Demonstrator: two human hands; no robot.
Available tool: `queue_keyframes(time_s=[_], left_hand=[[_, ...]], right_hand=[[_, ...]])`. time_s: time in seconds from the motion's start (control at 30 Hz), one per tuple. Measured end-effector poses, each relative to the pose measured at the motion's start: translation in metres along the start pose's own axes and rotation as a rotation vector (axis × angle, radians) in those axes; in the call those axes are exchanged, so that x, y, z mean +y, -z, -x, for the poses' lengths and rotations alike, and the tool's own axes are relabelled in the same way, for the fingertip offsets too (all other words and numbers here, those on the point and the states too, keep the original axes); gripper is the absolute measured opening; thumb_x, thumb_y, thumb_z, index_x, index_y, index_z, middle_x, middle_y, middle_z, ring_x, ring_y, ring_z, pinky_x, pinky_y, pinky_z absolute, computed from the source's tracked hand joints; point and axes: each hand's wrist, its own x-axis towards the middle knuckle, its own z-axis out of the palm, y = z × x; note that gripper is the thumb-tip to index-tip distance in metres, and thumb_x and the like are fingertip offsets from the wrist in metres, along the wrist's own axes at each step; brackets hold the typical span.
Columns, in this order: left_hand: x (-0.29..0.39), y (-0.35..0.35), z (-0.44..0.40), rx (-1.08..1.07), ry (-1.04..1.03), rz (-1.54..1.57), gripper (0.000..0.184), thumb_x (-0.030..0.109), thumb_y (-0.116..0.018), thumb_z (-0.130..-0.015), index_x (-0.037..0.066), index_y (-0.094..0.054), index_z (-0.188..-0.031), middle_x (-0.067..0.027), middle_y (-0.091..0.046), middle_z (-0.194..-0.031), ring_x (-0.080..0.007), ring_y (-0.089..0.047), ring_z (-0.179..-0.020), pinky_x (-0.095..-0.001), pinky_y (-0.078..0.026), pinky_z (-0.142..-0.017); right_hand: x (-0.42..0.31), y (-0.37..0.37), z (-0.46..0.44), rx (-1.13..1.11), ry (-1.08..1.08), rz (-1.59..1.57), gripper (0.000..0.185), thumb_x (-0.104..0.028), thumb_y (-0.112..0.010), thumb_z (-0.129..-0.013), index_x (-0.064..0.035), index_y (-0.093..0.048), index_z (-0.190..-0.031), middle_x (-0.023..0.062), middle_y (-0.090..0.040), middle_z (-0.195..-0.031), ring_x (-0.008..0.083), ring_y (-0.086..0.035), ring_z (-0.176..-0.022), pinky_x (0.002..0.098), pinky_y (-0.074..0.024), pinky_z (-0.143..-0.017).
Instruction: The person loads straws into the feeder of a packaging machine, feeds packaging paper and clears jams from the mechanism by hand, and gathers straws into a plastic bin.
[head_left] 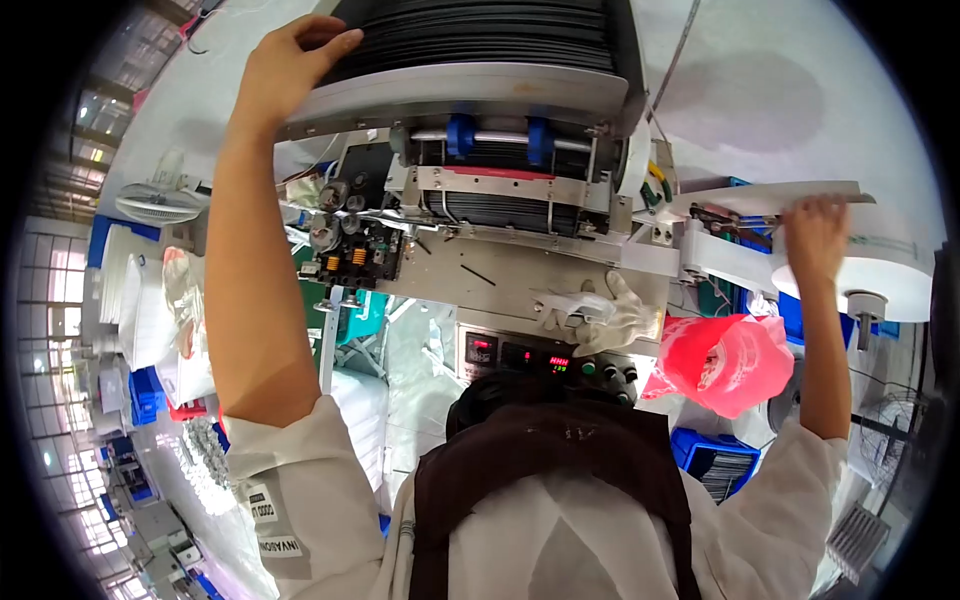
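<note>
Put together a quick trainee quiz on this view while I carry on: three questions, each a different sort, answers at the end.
1. Which hand is nearer the stacked black strips?
2. True or false: in this view, the pale glove lies left of the pink plastic bag.
3. What colour are the two fittings on the metal rod? a) yellow b) blue c) white

Key: 1. The left hand. 2. True. 3. b.
</note>
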Motion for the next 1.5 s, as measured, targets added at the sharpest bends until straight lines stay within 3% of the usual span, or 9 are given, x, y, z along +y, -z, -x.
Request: queue_keyframes(time_s=[0.2, 0.3, 0.37, 0.57, 0.93, 1.03, 1.13, 1.27, 1.5], left_hand=[[0.003, 0.001, 0.002, -0.038, 0.041, 0.061, 0.036, 0.032, -0.061, -0.073, 0.003, -0.060, -0.094, -0.0081, -0.061, -0.087, -0.0147, -0.056, -0.082, -0.0244, -0.041, -0.076], [-0.002, 0.002, -0.002, -0.059, 0.011, 0.073, 0.032, 0.028, -0.061, -0.075, 0.002, -0.059, -0.094, -0.0081, -0.061, -0.087, -0.0135, -0.055, -0.082, -0.0238, -0.040, -0.076], [-0.006, 0.002, -0.001, -0.060, 0.004, 0.070, 0.032, 0.027, -0.061, -0.075, 0.002, -0.059, -0.094, -0.0078, -0.061, -0.087, -0.0131, -0.055, -0.082, -0.0236, -0.040, -0.076], [0.023, 0.002, 0.006, 0.025, 0.097, 0.082, 0.023, 0.018, -0.064, -0.072, -0.001, -0.059, -0.085, -0.0090, -0.061, -0.072, -0.0138, -0.056, -0.066, -0.0257, -0.044, -0.061], [0.025, 0.002, 0.007, -0.006, 0.101, 0.108, 0.024, 0.019, -0.063, -0.072, -0.001, -0.059, -0.085, -0.0081, -0.060, -0.074, -0.0136, -0.055, -0.069, -0.0253, -0.043, -0.063], [0.029, 0.004, 0.011, -0.002, 0.085, 0.092, 0.025, 0.020, -0.063, -0.073, -0.001, -0.059, -0.086, -0.0078, -0.060, -0.074, -0.0133, -0.055, -0.068, -0.0250, -0.043, -0.063], [0.024, 0.006, 0.008, -0.010, 0.111, 0.115, 0.027, 0.021, -0.063, -0.073, -0.001, -0.059, -0.087, -0.0079, -0.060, -0.074, -0.0131, -0.054, -0.068, -0.0254, -0.043, -0.063], [-0.020, 0.008, -0.010, -0.167, -0.022, 0.077, 0.035, 0.029, -0.056, -0.076, 0.003, -0.058, -0.099, -0.0065, -0.059, -0.093, -0.0126, -0.053, -0.087, -0.0220, -0.037, -0.079], [-0.008, 0.007, -0.005, -0.141, 0.138, 0.200, 0.035, 0.029, -0.057, -0.076, 0.004, -0.058, -0.100, -0.0053, -0.058, -0.095, -0.0111, -0.052, -0.086, -0.0208, -0.037, -0.078]], right_hand=[[0.099, 0.008, -0.009, 0.439, -0.183, -0.605, 0.027, -0.025, -0.057, -0.077, -0.0128, -0.059, -0.100, 0.0068, -0.060, -0.094, 0.0212, -0.059, -0.072, 0.0288, -0.0467, -0.065], [0.156, 0.023, -0.021, 0.606, -0.273, -0.393, 0.046, -0.050, -0.051, -0.074, -0.0058, -0.065, -0.069, 0.0153, -0.060, -0.066, 0.0310, -0.058, -0.060, 0.0411, -0.0451, -0.057], [0.173, -0.008, -0.015, -0.012, -0.532, -0.218, 0.041, -0.045, -0.049, -0.076, -0.0065, -0.063, -0.080, 0.0138, -0.060, -0.070, 0.0303, -0.058, -0.063, 0.0388, -0.0462, -0.060], [0.228, -0.159, -0.029, -0.087, -0.133, -0.157, 0.029, -0.019, -0.047, -0.083, -0.0241, -0.053, -0.111, 0.0055, -0.055, -0.076, 0.0177, -0.054, -0.064, 0.0272, -0.0452, -0.062], [0.105, -0.007, -0.027, -0.029, -0.282, 0.012, 0.045, -0.047, -0.039, -0.082, -0.0064, -0.059, -0.077, 0.0126, -0.058, -0.073, 0.0284, -0.057, -0.069, 0.0361, -0.0447, -0.064], [0.097, -0.014, -0.025, -0.015, -0.265, -0.046, 0.035, -0.037, -0.044, -0.083, -0.0067, -0.061, -0.079, 0.0118, -0.059, -0.074, 0.0274, -0.057, -0.068, 0.0351, -0.0447, -0.065], [0.031, -0.004, -0.006, 0.534, 0.133, -0.403, 0.014, -0.010, -0.049, -0.081, -0.0088, -0.059, -0.091, 0.0081, -0.059, -0.085, 0.0214, -0.056, -0.080, 0.0317, -0.0440, -0.071], [-0.168, 0.006, 0.059, 0.052, 0.346, -1.235, 0.026, -0.013, -0.048, -0.077, -0.0048, -0.052, -0.101, 0.0131, -0.051, -0.103, 0.0265, -0.050, -0.093, 0.0366, -0.0421, -0.072], [-0.314, -0.038, 0.088, -0.094, 0.215, -1.104, 0.053, -0.021, -0.049, -0.078, 0.0007, -0.032, -0.123, 0.0110, -0.029, -0.131, 0.0235, -0.029, -0.121, 0.0371, -0.0313, -0.090]])
